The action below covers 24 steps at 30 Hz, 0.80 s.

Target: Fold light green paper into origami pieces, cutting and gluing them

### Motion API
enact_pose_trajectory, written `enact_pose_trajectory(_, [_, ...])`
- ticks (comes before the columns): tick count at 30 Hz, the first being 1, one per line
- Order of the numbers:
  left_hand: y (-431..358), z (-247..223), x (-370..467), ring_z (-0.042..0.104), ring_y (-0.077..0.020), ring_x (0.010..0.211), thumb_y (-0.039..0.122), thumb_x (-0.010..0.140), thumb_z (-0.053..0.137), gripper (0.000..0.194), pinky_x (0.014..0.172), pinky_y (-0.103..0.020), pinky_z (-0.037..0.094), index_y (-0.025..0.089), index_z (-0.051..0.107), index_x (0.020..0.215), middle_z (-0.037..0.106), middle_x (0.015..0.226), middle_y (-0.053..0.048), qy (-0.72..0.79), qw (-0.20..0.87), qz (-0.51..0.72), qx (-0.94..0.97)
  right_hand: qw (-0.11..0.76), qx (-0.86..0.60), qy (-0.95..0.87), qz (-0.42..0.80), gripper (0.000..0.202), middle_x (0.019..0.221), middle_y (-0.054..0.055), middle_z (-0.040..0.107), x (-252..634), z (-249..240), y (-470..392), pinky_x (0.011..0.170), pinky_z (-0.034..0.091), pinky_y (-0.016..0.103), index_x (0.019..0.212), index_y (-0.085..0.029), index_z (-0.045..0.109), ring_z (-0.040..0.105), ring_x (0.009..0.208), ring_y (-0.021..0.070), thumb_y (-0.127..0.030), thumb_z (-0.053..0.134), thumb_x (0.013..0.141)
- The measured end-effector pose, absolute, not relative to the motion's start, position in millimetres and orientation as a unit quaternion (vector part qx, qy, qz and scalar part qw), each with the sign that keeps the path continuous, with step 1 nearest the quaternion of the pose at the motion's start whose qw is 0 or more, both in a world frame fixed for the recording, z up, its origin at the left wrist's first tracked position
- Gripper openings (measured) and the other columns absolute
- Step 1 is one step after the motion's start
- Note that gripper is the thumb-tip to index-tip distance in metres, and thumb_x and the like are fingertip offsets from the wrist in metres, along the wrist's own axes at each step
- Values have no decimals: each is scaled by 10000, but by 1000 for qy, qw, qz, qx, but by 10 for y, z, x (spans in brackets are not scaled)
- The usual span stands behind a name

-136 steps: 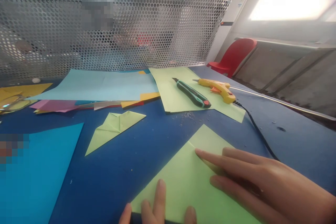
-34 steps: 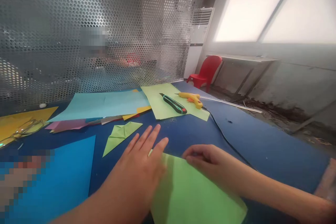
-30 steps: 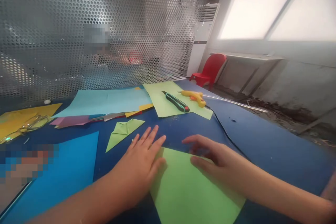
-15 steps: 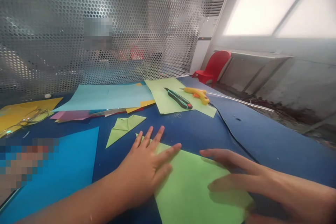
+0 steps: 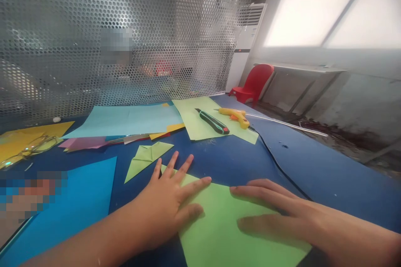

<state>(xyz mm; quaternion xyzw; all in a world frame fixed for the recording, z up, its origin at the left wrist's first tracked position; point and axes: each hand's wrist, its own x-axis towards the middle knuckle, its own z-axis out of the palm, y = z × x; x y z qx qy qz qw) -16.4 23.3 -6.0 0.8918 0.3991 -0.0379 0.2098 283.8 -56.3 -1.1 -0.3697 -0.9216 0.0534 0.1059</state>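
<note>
A light green sheet of paper lies on the blue table in front of me, its near part cut off by the bottom of the view. My left hand rests on its left side with the fingers spread. Over the right side of the sheet is my right hand, fingers stretched out and thumb apart; whether it presses on the paper I cannot tell. Just beyond my left hand sits a folded green paper piece, creased into a roughly triangular shape.
A utility knife and a yellow glue gun lie on pale green paper; the gun's black cord runs down the right. Light blue paper, eyeglasses and a bright blue sheet are left. Perforated metal stands behind.
My right hand has moved left over the green sheet, and its fingers have come closer to my left hand. My left hand stays on the paper. The view has tilted slightly.
</note>
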Motion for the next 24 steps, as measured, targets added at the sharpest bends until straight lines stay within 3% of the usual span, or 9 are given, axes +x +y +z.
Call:
enact_pose_trajectory(3, [282, -18, -155, -78, -365, 1583, 570, 1085, 404, 519, 1208, -751, 25, 452, 334, 1586, 8, 1724, -36, 406, 193, -50, 892, 51, -333, -940, 51, 525, 1519, 55, 625, 2760, 146, -387, 1007, 627, 398, 1387, -350, 681, 599, 1394, 283, -163, 628, 900])
enact_pose_trajectory(6, [293, -2, -142, -44, -300, 1596, 448, 1108, 377, 524, 1248, -677, 61, 369, 279, 1617, 23, 1725, -34, 400, 203, -65, 891, 60, -319, -944, 54, 453, 1349, 85, 744, 2658, 237, -282, 1022, 620, 401, 1250, -284, 753, 669, 1311, 279, -89, 576, 882])
enact_pose_trajectory(8, [280, -3, -143, 0, -289, 1601, 525, 1111, 325, 552, 1250, -668, 79, 356, 227, 1627, 46, 1726, -40, 390, 223, -72, 891, 50, -314, -943, 93, 508, 1245, 78, 778, 2592, 286, -258, 997, 624, 345, 1200, -259, 758, 734, 1188, 246, -27, 588, 780])
enact_pose_trajectory(11, [249, -6, -155, -16, -328, 1597, 755, 1032, 293, 656, 1210, -739, 13, 450, 222, 1608, 27, 1726, -31, 380, 247, -69, 889, 31, -346, -924, 160, 612, 1205, 57, 762, 2519, 374, -238, 940, 624, 314, 1148, -257, 755, 763, 1056, 228, 27, 585, 633])
enact_pose_trajectory(15, [222, -16, -163, -47, -374, 1592, 850, 963, 302, 685, 1163, -793, -65, 533, 283, 1570, 29, 1734, -13, 384, 273, -55, 880, -4, -388, -884, 260, 483, 1115, 11, 737, 2446, 485, -75, 843, 586, 267, 1008, -252, 762, 746, 933, 182, 35, 585, 662])
enact_pose_trajectory(19, [223, 5, -175, -39, -346, 1606, 814, 996, 269, 675, 1186, -745, -125, 476, 350, 1575, 88, 1741, -12, 388, 310, -30, 867, -25, -385, -858, 338, 55, 909, 9, 703, 2384, 423, 284, 715, 503, 261, 811, -192, 723, 665, 782, 161, -172, 672, 812])
enact_pose_trajectory(21, [238, 43, -196, -30, -316, 1614, 783, 1018, 126, 698, 1203, -720, -125, 452, 394, 1571, 139, 1741, 12, 391, 348, -12, 852, -26, -384, -854, 350, 236, 657, -37, 575, 2383, 304, 462, 581, 424, 250, 645, -195, 596, 554, 615, 134, -319, 735, 789])
enact_pose_trajectory(24, [276, 93, -222, -26, -303, 1619, 794, 1007, 95, 735, 1201, -696, -159, 444, 434, 1558, 161, 1738, 35, 393, 395, 9, 830, -2, -388, -846, 366, 423, 594, -63, 442, 2425, 110, 622, 496, 339, 241, 618, -212, 486, 434, 547, 110, -516, 700, 819])
